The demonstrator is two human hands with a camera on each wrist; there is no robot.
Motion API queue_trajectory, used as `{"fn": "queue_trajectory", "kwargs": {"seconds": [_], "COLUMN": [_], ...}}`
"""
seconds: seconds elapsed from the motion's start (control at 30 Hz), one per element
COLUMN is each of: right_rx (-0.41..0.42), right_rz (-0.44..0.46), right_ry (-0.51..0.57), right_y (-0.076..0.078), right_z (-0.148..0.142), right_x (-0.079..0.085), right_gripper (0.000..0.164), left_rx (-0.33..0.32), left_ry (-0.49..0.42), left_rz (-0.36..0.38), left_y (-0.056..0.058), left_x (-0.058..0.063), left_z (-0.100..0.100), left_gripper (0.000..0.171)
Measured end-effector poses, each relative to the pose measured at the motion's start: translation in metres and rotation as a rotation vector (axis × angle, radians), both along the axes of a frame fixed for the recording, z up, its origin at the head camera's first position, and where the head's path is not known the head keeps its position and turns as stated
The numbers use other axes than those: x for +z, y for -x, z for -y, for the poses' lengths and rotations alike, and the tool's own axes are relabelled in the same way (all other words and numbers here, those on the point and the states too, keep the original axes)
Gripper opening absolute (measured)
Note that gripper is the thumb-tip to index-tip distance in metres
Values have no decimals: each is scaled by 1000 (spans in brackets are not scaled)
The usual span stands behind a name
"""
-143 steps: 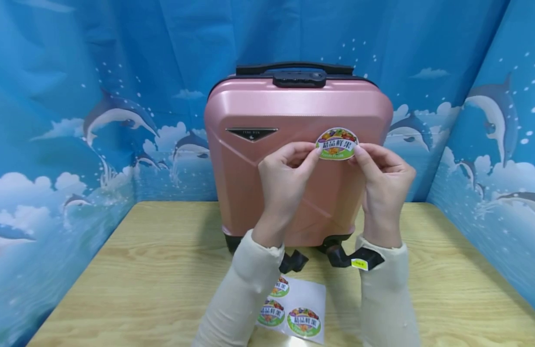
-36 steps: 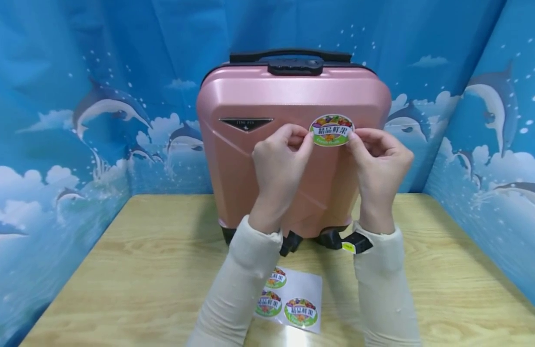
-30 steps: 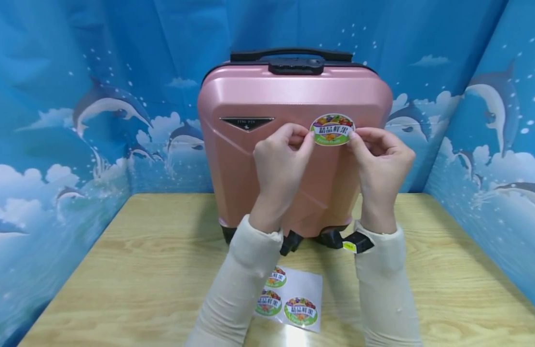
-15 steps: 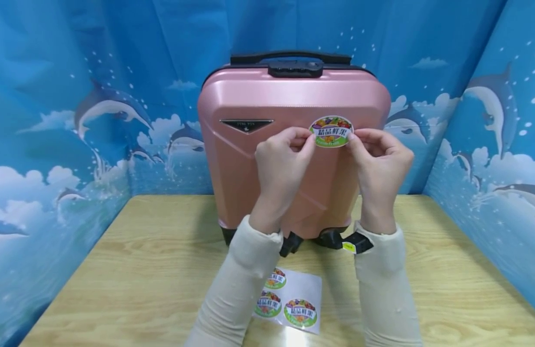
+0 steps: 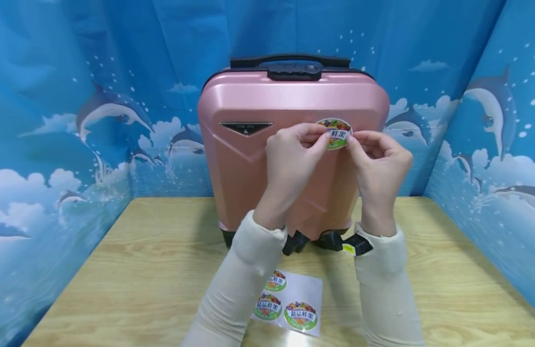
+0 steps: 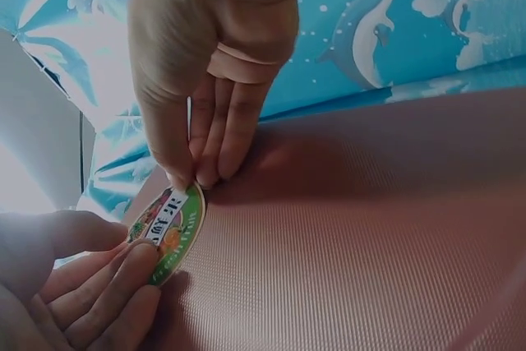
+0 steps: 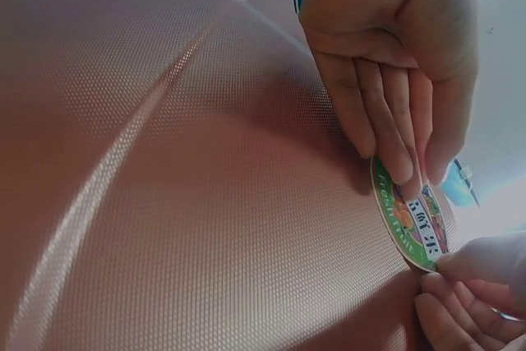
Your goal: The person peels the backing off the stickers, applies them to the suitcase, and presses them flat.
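An oval fruit sticker [image 5: 337, 134] with a green lower border lies against the upper right front of the pink hard-shell suitcase [image 5: 237, 193]. My left hand [image 5: 291, 166] reaches over the sticker's left part, thumb and forefinger close together on it and hiding some lettering. At the right edge, my right hand [image 5: 380, 168] pinches the sticker between thumb and forefinger. In the left wrist view, the sticker [image 6: 182, 232] sits between both hands' fingertips, close to the textured shell. The right wrist view shows left-hand fingers overlapping the sticker's face [image 7: 403, 228].
A white sheet [image 5: 308, 286] with several matching stickers lies on the wooden table [image 5: 154, 270], partly behind the left sleeve. The suitcase has a black top handle [image 5: 289, 59] and a dark triangular badge [image 5: 246, 127]. A blue dolphin-print curtain [image 5: 154, 58] surrounds the table.
My left hand has slid rightward from the sticker's left edge onto its face, covering part of the lettering. The right hand stays at the right edge. The suitcase has not visibly moved.
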State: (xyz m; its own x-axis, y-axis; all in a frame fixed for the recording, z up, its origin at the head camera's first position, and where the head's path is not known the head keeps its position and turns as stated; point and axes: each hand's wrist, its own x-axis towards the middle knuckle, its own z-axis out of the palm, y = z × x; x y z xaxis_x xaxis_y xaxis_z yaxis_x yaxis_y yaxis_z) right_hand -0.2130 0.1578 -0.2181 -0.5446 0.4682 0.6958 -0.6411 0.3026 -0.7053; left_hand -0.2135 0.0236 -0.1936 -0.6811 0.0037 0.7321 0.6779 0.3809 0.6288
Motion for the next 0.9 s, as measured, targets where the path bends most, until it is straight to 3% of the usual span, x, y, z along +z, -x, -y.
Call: {"fn": "queue_trajectory", "kwargs": {"seconds": [0.33,0.6,0.9], "right_rx": [-33,3,56], "right_rz": [24,86,167], "right_ry": [-48,-128,-248], "right_y": [-4,-7,-11], "right_z": [-3,-12,-27], "right_x": [-3,-16,-32], "right_gripper": [23,23,19], "left_rx": [-59,-101,-102], "left_ry": [-1,32,81], "left_rz": [34,61,72], "left_y": [2,1,1], "left_x": [3,0,-3], "left_z": [-6,-17,-23], "left_gripper": [19,21,22]}}
